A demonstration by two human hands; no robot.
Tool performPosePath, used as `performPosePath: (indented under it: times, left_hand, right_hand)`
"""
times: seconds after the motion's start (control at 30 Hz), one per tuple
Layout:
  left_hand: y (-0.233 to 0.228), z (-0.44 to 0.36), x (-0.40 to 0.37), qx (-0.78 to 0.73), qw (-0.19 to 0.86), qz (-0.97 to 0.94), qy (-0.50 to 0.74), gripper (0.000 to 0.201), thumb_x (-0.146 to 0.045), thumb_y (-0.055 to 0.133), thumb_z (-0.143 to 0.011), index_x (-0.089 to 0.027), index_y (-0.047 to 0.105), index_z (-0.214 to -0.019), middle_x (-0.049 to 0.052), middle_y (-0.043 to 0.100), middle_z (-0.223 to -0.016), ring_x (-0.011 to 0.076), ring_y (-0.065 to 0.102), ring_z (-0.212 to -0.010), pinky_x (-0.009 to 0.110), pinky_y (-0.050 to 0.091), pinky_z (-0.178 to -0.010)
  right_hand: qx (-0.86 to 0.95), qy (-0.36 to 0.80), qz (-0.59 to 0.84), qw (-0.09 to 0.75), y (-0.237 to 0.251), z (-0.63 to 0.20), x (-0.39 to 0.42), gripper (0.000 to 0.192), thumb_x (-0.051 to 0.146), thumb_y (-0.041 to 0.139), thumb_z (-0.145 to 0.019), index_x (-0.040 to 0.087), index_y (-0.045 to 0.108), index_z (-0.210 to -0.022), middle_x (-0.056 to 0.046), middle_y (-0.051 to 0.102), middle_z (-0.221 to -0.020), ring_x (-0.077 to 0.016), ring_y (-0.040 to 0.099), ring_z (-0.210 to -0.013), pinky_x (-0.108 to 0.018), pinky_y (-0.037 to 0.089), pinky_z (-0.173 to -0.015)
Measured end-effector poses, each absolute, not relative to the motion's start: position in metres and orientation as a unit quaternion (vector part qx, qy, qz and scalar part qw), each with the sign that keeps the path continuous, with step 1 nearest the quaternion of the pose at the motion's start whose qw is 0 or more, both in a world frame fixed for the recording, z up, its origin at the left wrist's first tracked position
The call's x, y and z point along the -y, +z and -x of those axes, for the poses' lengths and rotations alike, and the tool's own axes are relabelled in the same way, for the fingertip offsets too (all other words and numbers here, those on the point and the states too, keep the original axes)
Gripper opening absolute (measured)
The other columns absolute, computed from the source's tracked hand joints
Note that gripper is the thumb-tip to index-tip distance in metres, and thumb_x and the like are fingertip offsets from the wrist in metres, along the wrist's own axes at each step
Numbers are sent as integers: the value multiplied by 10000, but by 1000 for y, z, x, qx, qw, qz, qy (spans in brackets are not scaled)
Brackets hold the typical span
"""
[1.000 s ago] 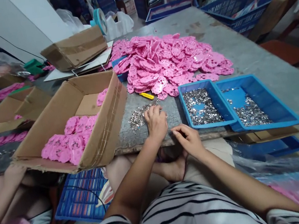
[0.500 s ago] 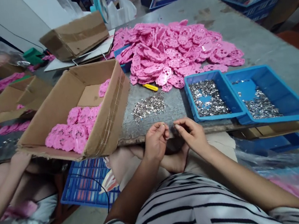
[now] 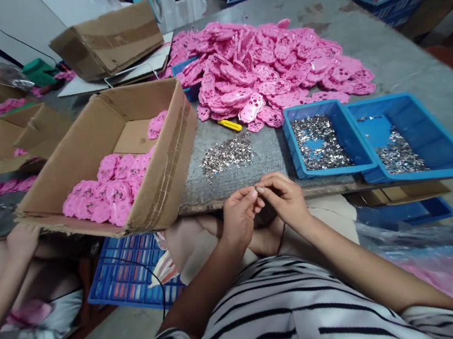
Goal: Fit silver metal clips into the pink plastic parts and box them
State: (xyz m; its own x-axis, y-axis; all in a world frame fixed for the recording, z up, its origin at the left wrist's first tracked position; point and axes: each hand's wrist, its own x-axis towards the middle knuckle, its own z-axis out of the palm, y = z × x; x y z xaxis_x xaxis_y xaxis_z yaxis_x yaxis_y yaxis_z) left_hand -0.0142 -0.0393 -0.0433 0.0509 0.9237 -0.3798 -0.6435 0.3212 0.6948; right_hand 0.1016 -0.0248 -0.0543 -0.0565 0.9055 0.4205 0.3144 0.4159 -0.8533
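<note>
Both hands, left hand [image 3: 239,216] and right hand [image 3: 286,200], meet fingertip to fingertip at the table edge [image 3: 198,205], pinched on something too small to identify, likely from the loose metal bits [image 3: 226,154]; joining step, needs fine alignment.

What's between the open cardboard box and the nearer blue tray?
Head view: a loose pile of small silver metal pieces on the table, between cardboard box and blue tray.
</note>
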Motion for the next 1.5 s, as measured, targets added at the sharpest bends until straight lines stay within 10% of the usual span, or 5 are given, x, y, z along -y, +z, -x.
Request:
performPosePath:
  times: [0.97, 1.5]
  left_hand:
    - [-31, 4, 51, -427, 744, -153, 492, 375, -356, 789, -604, -165, 471, -658, -52, 518, -550, 47, 453, -443, 173, 288, -403]
    - [-26, 7, 52, -486, 623, -349, 503, 287, -414, 694, -624, -169, 545, -626, -35, 523, -519, 55, 420, -430, 209, 253, -433]
  right_hand:
    - [787, 184, 400, 433, -40, -125, 37, 169, 249, 484, -899, 226, 604, -781, -77, 653, -830, -185, 607, -778, -324, 496, -682]
    - [627, 430, 433, 484, -35, -130, 32, 280, 490, 652, -766, 216, 664, -707, -38, 656, -666, -181, 608, -606, -282, 513, -549]
